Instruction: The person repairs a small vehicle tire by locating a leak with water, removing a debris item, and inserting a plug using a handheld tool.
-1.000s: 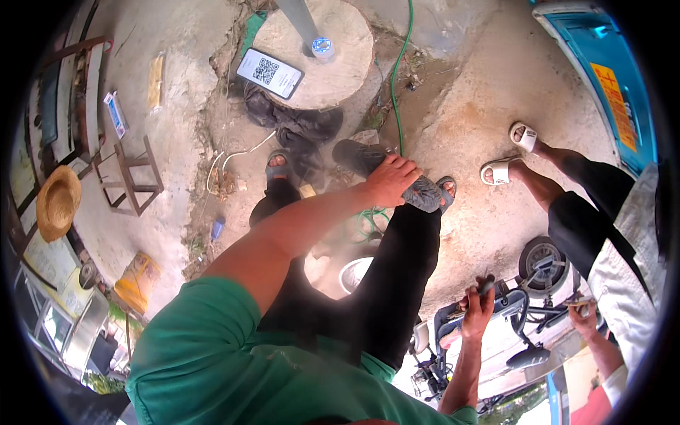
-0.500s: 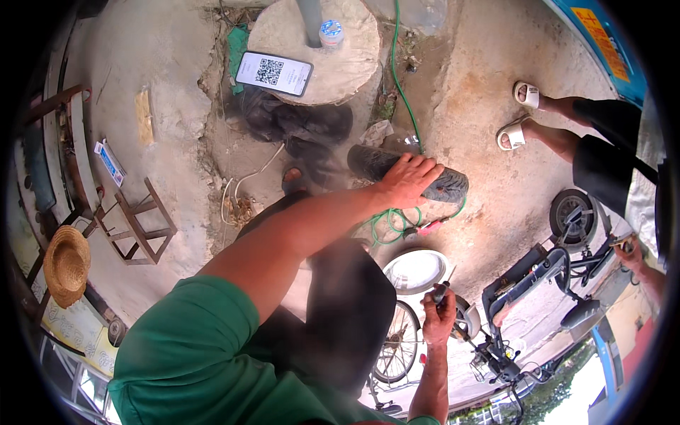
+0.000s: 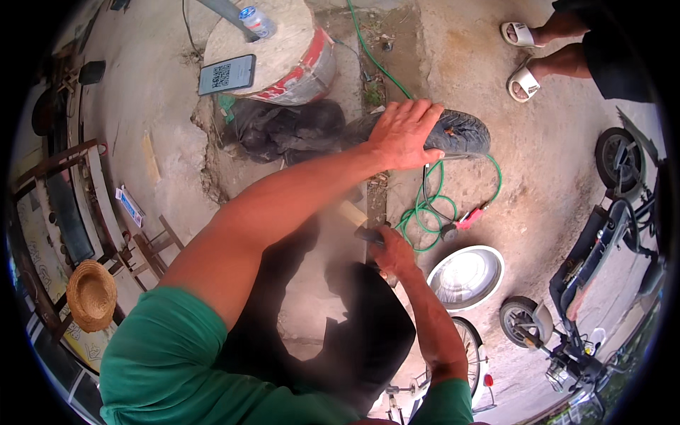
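Observation:
My left hand [image 3: 405, 134] lies over a worn black tyre [image 3: 469, 134], fingers across its top and thumb at the near side. The tyre's right end is cracked or torn; its left part runs beside a dark cloth or bag. Nearer to me, above my knees, my right hand [image 3: 394, 252] is closed around a dark-handled tool [image 3: 368, 234]. A pale, wood-coloured piece [image 3: 352, 213] shows just beyond that tool; haze hides whether they join. A green air hose [image 3: 425, 205] with a red fitting [image 3: 469, 218] lies coiled right of the tyre.
A white basin [image 3: 489, 273] stands right of my right forearm. At the far left, a phone [image 3: 227, 74] and a can [image 3: 257, 23] rest on a round drum [image 3: 301, 67]. A person in white sandals [image 3: 523, 83] stands at far right; a scooter [image 3: 567, 283] is nearer. A straw hat [image 3: 92, 296] is left.
My right hand has moved left from beside the basin to above my knees, its tool with it. My left hand stays on the tyre. The whole view has shifted.

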`<state>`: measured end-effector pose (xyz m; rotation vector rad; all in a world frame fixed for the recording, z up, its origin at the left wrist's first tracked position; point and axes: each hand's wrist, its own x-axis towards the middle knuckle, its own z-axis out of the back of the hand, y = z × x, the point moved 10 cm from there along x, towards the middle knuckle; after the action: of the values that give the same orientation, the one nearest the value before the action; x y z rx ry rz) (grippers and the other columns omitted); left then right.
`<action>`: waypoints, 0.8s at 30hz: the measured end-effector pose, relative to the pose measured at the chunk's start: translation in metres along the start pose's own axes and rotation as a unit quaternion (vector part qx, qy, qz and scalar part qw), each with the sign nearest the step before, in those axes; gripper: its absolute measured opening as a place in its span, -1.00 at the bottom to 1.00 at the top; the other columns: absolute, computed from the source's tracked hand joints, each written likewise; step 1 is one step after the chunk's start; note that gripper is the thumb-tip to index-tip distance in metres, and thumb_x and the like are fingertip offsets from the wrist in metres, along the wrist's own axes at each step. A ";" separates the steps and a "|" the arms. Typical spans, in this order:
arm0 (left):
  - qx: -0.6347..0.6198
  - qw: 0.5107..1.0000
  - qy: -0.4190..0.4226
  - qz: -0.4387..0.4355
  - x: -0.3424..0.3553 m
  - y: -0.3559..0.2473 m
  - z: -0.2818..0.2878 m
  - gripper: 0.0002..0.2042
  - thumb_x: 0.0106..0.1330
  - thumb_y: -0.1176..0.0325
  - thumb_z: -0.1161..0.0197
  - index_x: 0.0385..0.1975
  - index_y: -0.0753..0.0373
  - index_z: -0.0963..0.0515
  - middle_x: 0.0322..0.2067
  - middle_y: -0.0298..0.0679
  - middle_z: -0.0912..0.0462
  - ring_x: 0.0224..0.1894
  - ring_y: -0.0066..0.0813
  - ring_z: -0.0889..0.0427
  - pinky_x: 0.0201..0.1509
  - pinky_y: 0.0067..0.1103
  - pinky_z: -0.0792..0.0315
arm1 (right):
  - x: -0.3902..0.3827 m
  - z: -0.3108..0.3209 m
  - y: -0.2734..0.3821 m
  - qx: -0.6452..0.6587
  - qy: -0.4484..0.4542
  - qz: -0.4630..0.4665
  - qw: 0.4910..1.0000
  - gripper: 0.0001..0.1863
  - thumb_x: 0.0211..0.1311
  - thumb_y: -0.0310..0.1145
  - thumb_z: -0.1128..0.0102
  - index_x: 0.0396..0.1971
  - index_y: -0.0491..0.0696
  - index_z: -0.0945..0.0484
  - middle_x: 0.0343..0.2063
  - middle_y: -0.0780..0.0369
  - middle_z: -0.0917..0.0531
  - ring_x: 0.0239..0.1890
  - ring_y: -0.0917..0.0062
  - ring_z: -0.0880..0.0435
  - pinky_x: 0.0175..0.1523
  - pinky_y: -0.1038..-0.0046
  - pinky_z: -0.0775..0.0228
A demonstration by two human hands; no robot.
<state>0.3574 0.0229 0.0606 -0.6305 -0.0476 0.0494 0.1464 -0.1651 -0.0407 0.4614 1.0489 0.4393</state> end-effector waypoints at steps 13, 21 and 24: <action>0.041 0.995 -0.024 -0.089 0.012 -0.016 -0.017 -0.28 0.33 -0.13 -0.38 0.34 0.29 -0.53 0.25 0.10 -0.61 0.28 0.03 -0.64 0.35 -0.21 -0.51 | 0.165 -0.082 -0.072 -0.034 -0.045 0.154 0.986 -0.24 0.31 -0.01 -0.35 0.45 0.05 -0.37 0.05 -0.11 -0.70 0.04 -0.09 -0.76 0.16 0.00 -0.62; 0.092 0.988 -0.055 -0.108 -0.007 -0.026 -0.022 -0.18 0.26 -0.21 -0.39 0.39 0.30 -0.49 0.33 0.10 -0.55 0.37 0.10 -0.56 0.42 -0.09 -0.45 | 0.056 0.075 -0.248 0.071 -0.253 -0.052 0.963 -0.56 0.39 -0.04 -0.36 -0.03 -0.12 -0.74 -0.21 0.03 -0.86 -0.08 0.17 -0.87 0.07 0.21 -0.66; 0.105 0.988 -0.036 -0.104 -0.012 -0.040 -0.022 -0.18 0.28 -0.23 -0.36 0.39 0.29 -0.48 0.33 0.11 -0.54 0.37 0.10 -0.56 0.44 -0.09 -0.44 | 0.013 0.112 -0.369 0.032 -0.414 -0.195 0.889 -0.51 0.33 0.03 -0.41 -0.15 -0.17 -0.76 -0.27 0.03 -0.84 -0.16 0.20 -0.84 0.05 0.21 -0.62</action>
<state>0.3485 -0.0231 0.0659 -0.4100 -0.1758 -0.1240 0.2980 -0.4780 -0.2082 0.4209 0.3000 -0.1662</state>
